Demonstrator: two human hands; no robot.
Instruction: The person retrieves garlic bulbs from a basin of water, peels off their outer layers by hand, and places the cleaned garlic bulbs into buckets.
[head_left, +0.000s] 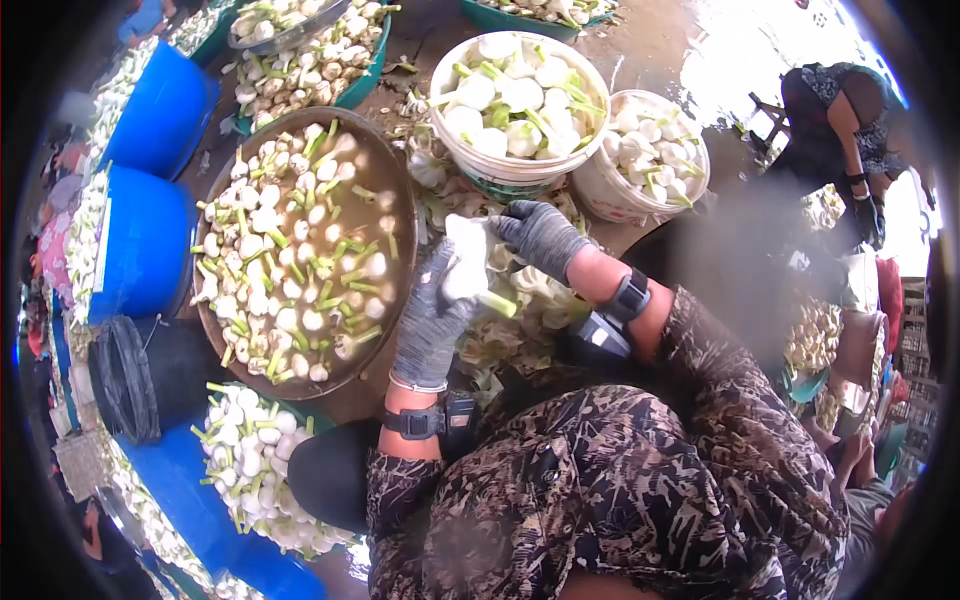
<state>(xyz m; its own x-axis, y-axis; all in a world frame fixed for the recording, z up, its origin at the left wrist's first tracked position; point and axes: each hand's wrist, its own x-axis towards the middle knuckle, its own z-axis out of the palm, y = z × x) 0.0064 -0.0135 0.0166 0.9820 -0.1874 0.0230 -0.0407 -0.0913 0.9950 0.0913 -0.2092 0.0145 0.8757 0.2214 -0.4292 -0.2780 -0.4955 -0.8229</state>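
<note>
Grey knit gloves cover both hands. The left hand (432, 315) has its fingers curled around the side of a white, rounded garlic bulb with a short cut green stem (464, 275). The right hand (543, 238) has its fingers bent close together at the bulb's upper right edge; whether they pinch a skin there, I cannot tell. The bulb sits between the two sets of fingers, above a loose heap of pale, papery peelings (515, 345). Its long axis slants, the white end up and away from the person, the stem pointing down to the right, past the left fingers and below the right ones.

One bulb is in hand. To the left of the left fingers stands one wide, round brown basin (413, 230) of murky water, its many stemmed bulbs pointing every way, too crowded to count. Farther left are two deep blue plastic tubs (150, 240), one beyond the other. Beyond the right fingers stand two round white plastic buckets (505, 172), side by side, both heaped with bulbs. Below and left of the left fingers lies one large pile of white bulbs with green stems (255, 470).
</note>
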